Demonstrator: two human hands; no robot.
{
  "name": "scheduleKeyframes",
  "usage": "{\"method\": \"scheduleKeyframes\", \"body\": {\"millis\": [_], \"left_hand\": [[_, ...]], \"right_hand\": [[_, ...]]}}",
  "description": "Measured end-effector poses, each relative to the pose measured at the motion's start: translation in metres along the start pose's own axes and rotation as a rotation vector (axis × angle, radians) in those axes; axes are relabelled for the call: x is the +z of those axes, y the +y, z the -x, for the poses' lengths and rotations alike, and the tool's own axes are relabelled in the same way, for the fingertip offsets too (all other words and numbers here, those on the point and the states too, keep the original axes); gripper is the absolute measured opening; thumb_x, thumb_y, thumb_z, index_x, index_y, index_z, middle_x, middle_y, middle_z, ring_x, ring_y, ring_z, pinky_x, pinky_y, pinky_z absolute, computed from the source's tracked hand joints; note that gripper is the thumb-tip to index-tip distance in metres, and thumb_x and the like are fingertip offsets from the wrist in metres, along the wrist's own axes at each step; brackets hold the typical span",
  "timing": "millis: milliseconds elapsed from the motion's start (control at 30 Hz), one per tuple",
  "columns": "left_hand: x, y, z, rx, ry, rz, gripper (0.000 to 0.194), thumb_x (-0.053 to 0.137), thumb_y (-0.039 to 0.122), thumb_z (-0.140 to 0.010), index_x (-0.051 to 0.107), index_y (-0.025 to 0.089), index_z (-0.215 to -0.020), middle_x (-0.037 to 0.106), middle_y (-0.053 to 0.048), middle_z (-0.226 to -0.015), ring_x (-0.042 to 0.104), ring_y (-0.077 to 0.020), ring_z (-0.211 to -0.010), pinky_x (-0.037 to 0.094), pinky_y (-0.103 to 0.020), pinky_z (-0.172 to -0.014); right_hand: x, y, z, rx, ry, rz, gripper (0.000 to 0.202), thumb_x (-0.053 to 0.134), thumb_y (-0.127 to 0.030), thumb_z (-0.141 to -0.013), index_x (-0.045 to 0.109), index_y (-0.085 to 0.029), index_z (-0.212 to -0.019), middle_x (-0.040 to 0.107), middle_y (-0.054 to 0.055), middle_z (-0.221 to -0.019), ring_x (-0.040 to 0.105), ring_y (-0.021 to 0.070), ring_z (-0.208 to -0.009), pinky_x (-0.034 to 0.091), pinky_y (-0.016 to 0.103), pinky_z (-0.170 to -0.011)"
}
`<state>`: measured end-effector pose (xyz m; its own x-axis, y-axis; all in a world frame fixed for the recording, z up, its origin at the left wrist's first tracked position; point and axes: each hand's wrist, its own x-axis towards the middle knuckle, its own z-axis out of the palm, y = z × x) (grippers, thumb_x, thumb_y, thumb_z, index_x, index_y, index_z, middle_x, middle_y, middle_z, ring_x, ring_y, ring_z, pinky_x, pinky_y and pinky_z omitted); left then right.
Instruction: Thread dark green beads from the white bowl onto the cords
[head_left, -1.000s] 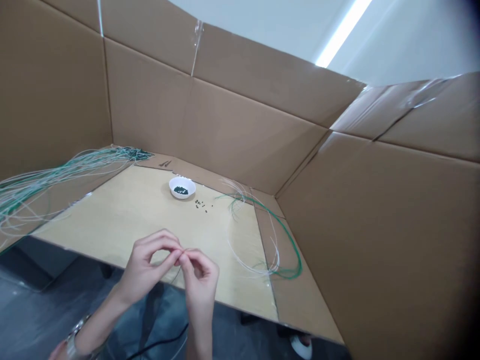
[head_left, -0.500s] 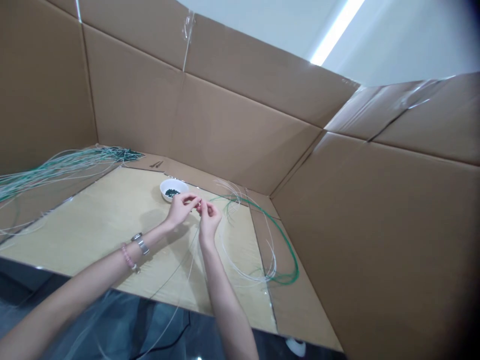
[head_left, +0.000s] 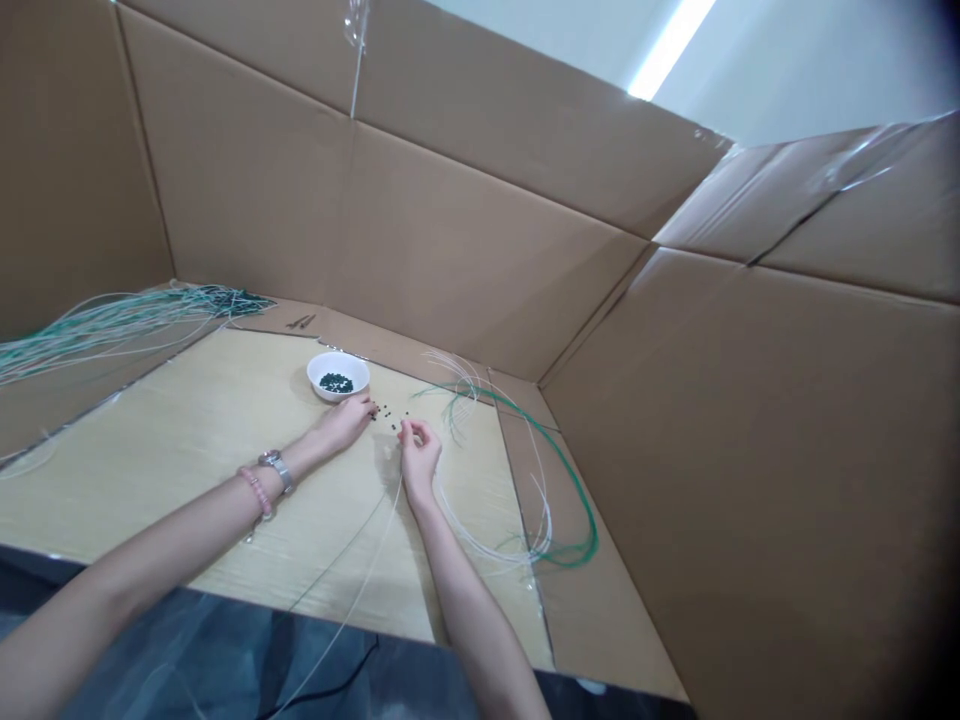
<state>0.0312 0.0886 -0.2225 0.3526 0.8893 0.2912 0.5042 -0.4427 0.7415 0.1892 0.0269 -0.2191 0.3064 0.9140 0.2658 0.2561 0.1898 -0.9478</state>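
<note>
My right hand [head_left: 421,455] is closed in a pinch on the ends of two thin wires, a white wire [head_left: 365,580] and a green wire [head_left: 337,560], which run down over the table's front edge. To its left, my left hand [head_left: 349,422] reaches down to the tabletop, fingertips drawn together among several small dark pieces [head_left: 387,411]; whether one is between the fingers is too small to see. Just behind that hand stands a white bowl [head_left: 319,386] with more small dark green pieces [head_left: 336,383] inside.
Loose white and green wires [head_left: 581,500] curve across the right of the table [head_left: 187,420]. A large wire bundle [head_left: 112,325] lies at the back left. Small dark tools [head_left: 301,322] rest near the rear wall. Cardboard walls [head_left: 480,250] enclose the back and sides.
My left hand has left the right hand's fingertips and dropped to the tabletop by the small dark pieces. The right hand keeps its pinch on the wires, slightly lower.
</note>
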Motion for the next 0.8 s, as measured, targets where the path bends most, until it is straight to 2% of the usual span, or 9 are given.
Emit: {"method": "scheduleKeyframes", "body": {"millis": [133, 267, 433, 567, 800], "left_hand": [[-0.001, -0.002, -0.004, -0.014, -0.022, 0.025, 0.023, 0.056, 0.033, -0.091, 0.061, 0.012, -0.1, 0.062, -0.008, -0.103, 0.06, -0.0181, -0.094, 0.051, -0.039, -0.086], [-0.006, 0.006, 0.001, -0.025, -0.009, 0.137, 0.022, 0.058, 0.032, -0.091, 0.062, 0.011, -0.097, 0.063, -0.007, -0.101, 0.06, -0.0179, -0.094, 0.051, -0.039, -0.086], [-0.009, 0.02, 0.024, -0.067, -0.006, 0.412, 0.02, 0.06, 0.03, -0.089, 0.062, 0.01, -0.094, 0.064, -0.005, -0.094, 0.062, -0.0166, -0.089, 0.052, -0.038, -0.084], [-0.01, 0.021, 0.041, -0.159, -0.031, 0.658, 0.018, 0.062, 0.026, -0.088, 0.062, 0.01, -0.095, 0.065, -0.006, -0.095, 0.063, -0.0163, -0.088, 0.054, -0.036, -0.082], [-0.011, 0.023, 0.044, -0.327, -0.069, 0.972, 0.017, 0.062, 0.021, -0.088, 0.062, 0.009, -0.1, 0.066, -0.007, -0.102, 0.064, -0.0167, -0.092, 0.054, -0.037, -0.085]], "right_hand": [[0.001, 0.0, 0.001, 0.001, -0.02, 0.01, 0.026, 0.056, -0.037, -0.092, 0.061, -0.011, -0.092, 0.062, 0.001, -0.083, 0.06, 0.0102, -0.073, 0.053, 0.027, -0.069], [0.001, -0.003, 0.003, -0.009, -0.037, 0.004, 0.026, 0.057, -0.037, -0.091, 0.061, -0.012, -0.091, 0.062, 0.001, -0.083, 0.06, 0.0104, -0.074, 0.053, 0.028, -0.07], [0.005, -0.006, 0.012, -0.024, -0.078, -0.046, 0.025, 0.057, -0.036, -0.091, 0.061, -0.012, -0.093, 0.064, 0.002, -0.088, 0.062, 0.0123, -0.08, 0.054, 0.03, -0.074], [0.014, -0.007, 0.02, -0.025, -0.119, -0.133, 0.024, 0.058, -0.035, -0.091, 0.062, -0.012, -0.095, 0.065, 0.004, -0.096, 0.063, 0.0144, -0.089, 0.055, 0.033, -0.079], [0.023, -0.01, 0.029, -0.016, -0.159, -0.245, 0.023, 0.058, -0.034, -0.091, 0.062, -0.011, -0.096, 0.065, 0.005, -0.099, 0.064, 0.0149, -0.091, 0.055, 0.035, -0.082]]}}
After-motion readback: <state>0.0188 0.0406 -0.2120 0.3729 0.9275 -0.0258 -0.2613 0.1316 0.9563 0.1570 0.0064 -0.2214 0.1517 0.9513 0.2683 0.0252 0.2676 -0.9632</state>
